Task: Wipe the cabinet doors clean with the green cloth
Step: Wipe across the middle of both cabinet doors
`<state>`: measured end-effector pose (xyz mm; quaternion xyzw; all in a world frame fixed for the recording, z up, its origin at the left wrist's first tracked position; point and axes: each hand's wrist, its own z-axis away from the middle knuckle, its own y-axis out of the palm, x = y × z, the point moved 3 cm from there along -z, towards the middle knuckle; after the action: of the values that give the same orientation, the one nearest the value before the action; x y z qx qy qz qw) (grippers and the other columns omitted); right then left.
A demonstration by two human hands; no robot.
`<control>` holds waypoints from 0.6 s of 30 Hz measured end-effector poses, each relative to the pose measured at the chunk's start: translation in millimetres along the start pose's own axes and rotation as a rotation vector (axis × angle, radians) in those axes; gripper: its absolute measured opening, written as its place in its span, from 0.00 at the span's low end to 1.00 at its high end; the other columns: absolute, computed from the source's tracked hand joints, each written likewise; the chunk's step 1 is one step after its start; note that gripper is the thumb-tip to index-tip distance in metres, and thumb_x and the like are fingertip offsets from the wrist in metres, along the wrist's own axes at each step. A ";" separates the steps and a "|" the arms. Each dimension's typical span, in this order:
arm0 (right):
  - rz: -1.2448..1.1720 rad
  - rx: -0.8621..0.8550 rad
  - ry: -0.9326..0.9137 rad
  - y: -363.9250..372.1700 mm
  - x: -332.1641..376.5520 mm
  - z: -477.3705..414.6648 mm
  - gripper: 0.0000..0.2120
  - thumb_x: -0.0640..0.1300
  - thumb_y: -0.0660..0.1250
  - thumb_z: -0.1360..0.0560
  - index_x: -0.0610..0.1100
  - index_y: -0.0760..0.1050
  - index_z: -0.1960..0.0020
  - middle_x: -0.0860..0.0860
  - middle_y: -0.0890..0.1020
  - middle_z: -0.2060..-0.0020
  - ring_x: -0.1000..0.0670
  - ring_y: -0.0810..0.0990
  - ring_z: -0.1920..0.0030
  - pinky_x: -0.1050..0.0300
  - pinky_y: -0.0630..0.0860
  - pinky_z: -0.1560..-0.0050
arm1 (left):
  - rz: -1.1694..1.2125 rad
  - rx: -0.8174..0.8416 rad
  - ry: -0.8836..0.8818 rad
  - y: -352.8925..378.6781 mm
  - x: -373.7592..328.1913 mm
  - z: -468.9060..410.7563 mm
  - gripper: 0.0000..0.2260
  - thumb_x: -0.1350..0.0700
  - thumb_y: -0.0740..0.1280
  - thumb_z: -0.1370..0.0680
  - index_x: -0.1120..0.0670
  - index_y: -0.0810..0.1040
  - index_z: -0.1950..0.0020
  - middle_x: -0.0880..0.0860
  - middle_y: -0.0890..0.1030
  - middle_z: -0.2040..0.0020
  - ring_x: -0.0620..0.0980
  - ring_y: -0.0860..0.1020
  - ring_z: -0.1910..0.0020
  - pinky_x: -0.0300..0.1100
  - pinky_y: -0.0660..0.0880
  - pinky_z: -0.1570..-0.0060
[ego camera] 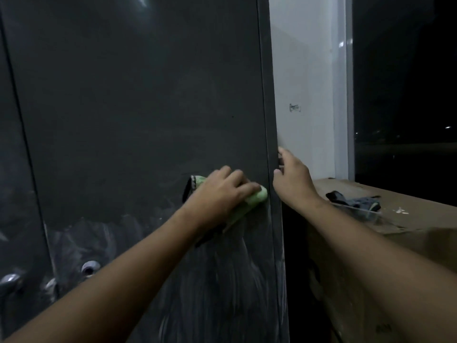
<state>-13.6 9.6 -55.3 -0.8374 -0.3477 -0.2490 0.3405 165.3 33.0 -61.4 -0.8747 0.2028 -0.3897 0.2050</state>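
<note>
A tall dark grey cabinet door fills the left and middle of the view. My left hand presses the folded green cloth flat against the door near its right edge, fingers spread over it. Pale streaks of dust or moisture cover the door below the cloth. My right hand holds the right edge of the door, fingers curled round its side. A second door panel lies to the left, beyond a vertical seam.
Round metal knobs sit low on the doors at the left. A cardboard-covered surface stands to the right with a dark rag on it. A white wall and a dark window are behind.
</note>
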 end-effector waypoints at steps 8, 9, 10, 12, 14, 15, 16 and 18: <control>0.093 0.019 -0.052 28.3 32.2 25.7 0.40 0.41 0.64 0.23 0.49 0.46 0.18 0.37 0.48 0.20 0.37 0.51 0.21 0.44 0.57 0.24 | -0.101 -0.254 -0.320 -55.5 84.2 15.6 0.20 0.55 0.57 0.24 0.51 0.80 0.35 0.57 0.79 0.45 0.62 0.73 0.52 0.56 0.76 0.55; 0.100 0.032 -0.039 33.4 35.7 25.6 0.41 0.42 0.65 0.23 0.49 0.44 0.18 0.36 0.42 0.20 0.37 0.45 0.20 0.42 0.52 0.22 | -0.118 -0.241 -0.273 -48.5 78.5 21.4 0.20 0.55 0.58 0.25 0.51 0.80 0.36 0.57 0.79 0.46 0.61 0.73 0.54 0.55 0.75 0.56; 0.110 0.038 -0.031 37.2 38.3 24.9 0.43 0.42 0.65 0.23 0.49 0.42 0.18 0.36 0.38 0.21 0.36 0.41 0.20 0.41 0.48 0.21 | -0.122 -0.228 -0.240 -41.5 72.5 28.1 0.20 0.56 0.59 0.25 0.51 0.81 0.36 0.56 0.80 0.46 0.60 0.73 0.56 0.54 0.75 0.57; 0.137 0.031 -0.037 40.9 41.4 25.5 0.44 0.43 0.65 0.23 0.49 0.40 0.18 0.36 0.35 0.22 0.36 0.37 0.21 0.41 0.45 0.21 | -0.105 -0.200 -0.205 -28.7 61.5 44.1 0.20 0.57 0.59 0.26 0.51 0.81 0.36 0.55 0.80 0.47 0.58 0.72 0.57 0.51 0.74 0.58; 0.182 0.033 -0.081 42.3 41.8 28.8 0.43 0.43 0.65 0.23 0.49 0.41 0.18 0.36 0.35 0.21 0.36 0.36 0.21 0.41 0.44 0.21 | -0.063 -0.169 -0.180 -16.4 49.4 62.7 0.20 0.57 0.60 0.25 0.51 0.80 0.35 0.54 0.79 0.46 0.55 0.71 0.57 0.51 0.74 0.58; 0.213 0.043 -0.117 42.8 42.4 31.2 0.43 0.43 0.64 0.24 0.49 0.42 0.18 0.37 0.35 0.21 0.37 0.36 0.21 0.41 0.44 0.21 | -0.042 -0.153 -0.169 -10.7 44.5 72.4 0.20 0.57 0.61 0.25 0.51 0.80 0.35 0.53 0.79 0.46 0.54 0.70 0.56 0.50 0.75 0.58; 0.242 0.062 -0.162 43.6 43.6 34.1 0.42 0.43 0.64 0.24 0.50 0.43 0.18 0.38 0.36 0.21 0.37 0.36 0.20 0.41 0.45 0.21 | -0.025 -0.135 -0.157 -5.1 40.7 80.9 0.20 0.57 0.61 0.25 0.50 0.79 0.34 0.53 0.79 0.45 0.53 0.69 0.56 0.50 0.75 0.57; 0.288 0.122 -0.253 45.0 48.3 40.2 0.41 0.42 0.63 0.24 0.52 0.46 0.18 0.39 0.36 0.21 0.38 0.36 0.20 0.40 0.46 0.21 | 0.004 -0.068 -0.139 0.5 34.2 94.6 0.21 0.56 0.61 0.24 0.49 0.78 0.33 0.52 0.79 0.44 0.52 0.70 0.55 0.50 0.75 0.56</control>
<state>58.1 35.8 -67.5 -0.8808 -0.2786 -0.0689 0.3765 258.5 34.0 -99.1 -0.9057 0.2031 -0.3204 0.1893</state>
